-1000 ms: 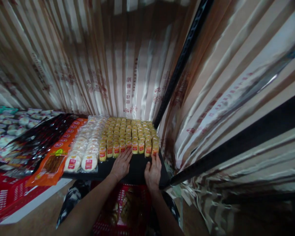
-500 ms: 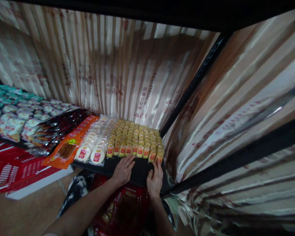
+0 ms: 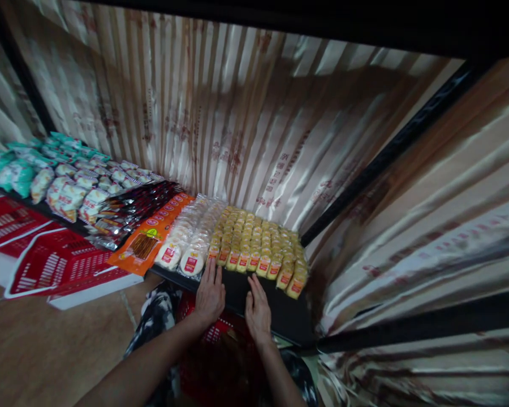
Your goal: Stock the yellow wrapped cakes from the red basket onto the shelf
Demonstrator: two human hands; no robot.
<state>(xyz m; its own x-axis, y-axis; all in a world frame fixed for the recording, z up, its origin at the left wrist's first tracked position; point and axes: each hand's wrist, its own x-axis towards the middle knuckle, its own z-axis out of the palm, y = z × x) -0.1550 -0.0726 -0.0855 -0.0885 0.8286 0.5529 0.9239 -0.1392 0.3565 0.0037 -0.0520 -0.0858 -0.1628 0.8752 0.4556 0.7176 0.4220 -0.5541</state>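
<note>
Rows of small yellow wrapped snack packs (image 3: 258,243) with red-and-orange labels fill the right part of a black shelf (image 3: 288,308). My left hand (image 3: 211,295) lies with outstretched fingers at the front left of these rows, its fingertips against the end packs. Farther right, my right hand (image 3: 258,310) is open over the shelf's front strip, fingertips just before the middle packs. Neither hand holds anything. Just left of the yellow packs are two rows of round white wrapped snacks (image 3: 192,262).
Leftward along the shelf lie an orange snack bag (image 3: 139,240), dark shiny packets (image 3: 146,206), white bags (image 3: 65,198) and teal bags (image 3: 19,175). Red baskets (image 3: 63,254) stand below the shelf. Another red basket (image 3: 189,305) is under my arms. A black post (image 3: 390,147) rises at the right.
The view has turned left. My left hand has slid left along the front of the yellow packs. My right hand has left the right-end packs and moved left towards the middle.
</note>
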